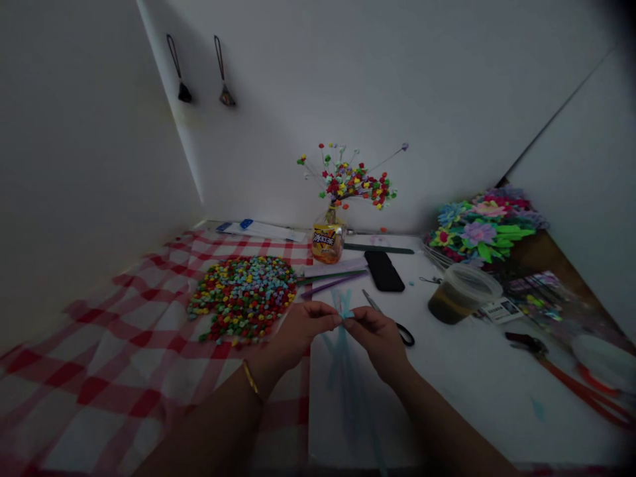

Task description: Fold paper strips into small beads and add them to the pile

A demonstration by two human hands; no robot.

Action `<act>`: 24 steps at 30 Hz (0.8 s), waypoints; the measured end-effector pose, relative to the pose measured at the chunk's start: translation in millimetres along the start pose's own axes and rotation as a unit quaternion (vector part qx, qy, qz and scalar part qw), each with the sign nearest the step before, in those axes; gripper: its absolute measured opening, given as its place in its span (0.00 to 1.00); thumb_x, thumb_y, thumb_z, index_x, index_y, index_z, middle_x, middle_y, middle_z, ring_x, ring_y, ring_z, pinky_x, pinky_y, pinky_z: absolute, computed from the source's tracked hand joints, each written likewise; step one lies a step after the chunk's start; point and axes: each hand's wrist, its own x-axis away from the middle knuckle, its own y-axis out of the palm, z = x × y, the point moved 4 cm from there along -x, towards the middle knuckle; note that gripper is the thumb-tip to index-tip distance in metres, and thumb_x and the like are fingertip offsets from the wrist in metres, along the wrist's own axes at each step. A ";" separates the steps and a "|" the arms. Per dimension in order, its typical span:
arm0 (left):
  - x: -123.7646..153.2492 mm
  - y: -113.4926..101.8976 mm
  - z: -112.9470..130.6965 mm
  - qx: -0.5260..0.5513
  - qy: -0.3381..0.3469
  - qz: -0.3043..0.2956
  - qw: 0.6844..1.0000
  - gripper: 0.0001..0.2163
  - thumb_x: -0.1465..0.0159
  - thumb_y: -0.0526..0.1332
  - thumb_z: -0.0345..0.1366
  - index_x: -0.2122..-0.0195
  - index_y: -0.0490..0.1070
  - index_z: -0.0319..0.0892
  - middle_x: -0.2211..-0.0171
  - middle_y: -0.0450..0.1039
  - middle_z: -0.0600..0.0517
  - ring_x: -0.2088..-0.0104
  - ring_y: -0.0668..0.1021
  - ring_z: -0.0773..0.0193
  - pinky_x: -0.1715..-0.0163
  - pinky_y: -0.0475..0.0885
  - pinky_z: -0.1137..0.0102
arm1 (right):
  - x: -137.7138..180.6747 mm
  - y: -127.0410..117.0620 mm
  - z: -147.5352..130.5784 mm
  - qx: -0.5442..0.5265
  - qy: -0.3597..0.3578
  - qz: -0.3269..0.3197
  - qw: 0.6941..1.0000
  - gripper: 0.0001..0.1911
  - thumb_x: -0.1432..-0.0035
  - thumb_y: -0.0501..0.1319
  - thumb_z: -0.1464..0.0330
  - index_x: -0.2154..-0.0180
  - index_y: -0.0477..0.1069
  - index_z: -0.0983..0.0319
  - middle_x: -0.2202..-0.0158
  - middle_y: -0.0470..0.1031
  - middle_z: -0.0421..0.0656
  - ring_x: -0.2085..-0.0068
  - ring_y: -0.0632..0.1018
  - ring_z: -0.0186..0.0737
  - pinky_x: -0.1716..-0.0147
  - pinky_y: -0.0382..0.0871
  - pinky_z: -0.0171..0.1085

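Note:
A small light blue paper strip (347, 315), knotted or folded at one end, is pinched between the fingertips of both hands. My left hand (304, 328) grips it from the left, thumb against forefinger. From the other side my right hand (380, 339) pinches the same piece. Several more light blue strips (344, 381) lie on the white tabletop beneath the hands, partly hidden and blurred. Scissors (406, 334) rest just beyond the right hand, which covers part of them. Left of the hands spreads a heap of colourful small folded paper stars (248, 298).
A bottle (328, 242) at the back holds star-tipped stems. Nearby lie a black phone (384, 271) and purple and green strips (332, 281). On the right are a plastic tub (460, 295), fuzzy flowers (481, 228) and orange-handled pliers (534, 346). A red-checked cloth (124, 371) covers the left side.

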 end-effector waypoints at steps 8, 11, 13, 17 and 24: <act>0.6 2.2 3.2 0.005 0.013 -0.011 1.000 0.07 0.54 0.69 0.33 0.77 0.74 0.37 0.78 0.71 0.55 0.75 0.70 0.69 0.70 0.64 0.73 | 1.6 2.0 -0.5 -0.018 0.005 -0.020 1.000 0.07 0.50 0.63 0.63 0.71 0.73 0.60 0.75 0.70 0.37 0.73 0.67 0.33 0.72 0.61 0.34; -0.1 1.1 2.3 0.006 0.017 -0.012 1.000 0.07 0.54 0.69 0.32 0.76 0.73 0.37 0.78 0.71 0.56 0.75 0.71 0.70 0.70 0.64 0.73 | 2.0 3.4 -1.6 -0.026 0.012 -0.022 0.999 0.08 0.50 0.63 0.62 0.71 0.72 0.60 0.76 0.69 0.37 0.74 0.66 0.33 0.72 0.60 0.33; 0.1 0.6 2.4 0.007 0.024 -0.013 1.000 0.07 0.54 0.69 0.32 0.76 0.73 0.37 0.78 0.71 0.56 0.75 0.71 0.70 0.70 0.64 0.73 | 2.0 4.2 -2.5 -0.036 0.019 -0.020 0.999 0.08 0.51 0.64 0.62 0.72 0.71 0.61 0.76 0.69 0.37 0.73 0.66 0.33 0.72 0.60 0.33; 1.7 2.2 5.6 0.013 0.046 -0.028 0.998 0.06 0.51 0.68 0.32 0.76 0.72 0.37 0.79 0.72 0.55 0.75 0.73 0.68 0.70 0.66 0.72 | 2.3 8.1 -2.9 -0.072 0.038 -0.041 0.996 0.08 0.51 0.65 0.64 0.72 0.70 0.61 0.75 0.71 0.37 0.71 0.70 0.34 0.68 0.62 0.35; 2.3 5.2 6.6 0.026 0.038 -0.041 0.998 0.06 0.51 0.68 0.31 0.76 0.71 0.37 0.79 0.72 0.54 0.77 0.73 0.68 0.71 0.67 0.72 | 4.0 13.8 4.1 -0.159 0.085 -0.079 0.981 0.07 0.50 0.64 0.67 0.73 0.67 0.62 0.80 0.70 0.35 0.78 0.71 0.31 0.75 0.62 0.33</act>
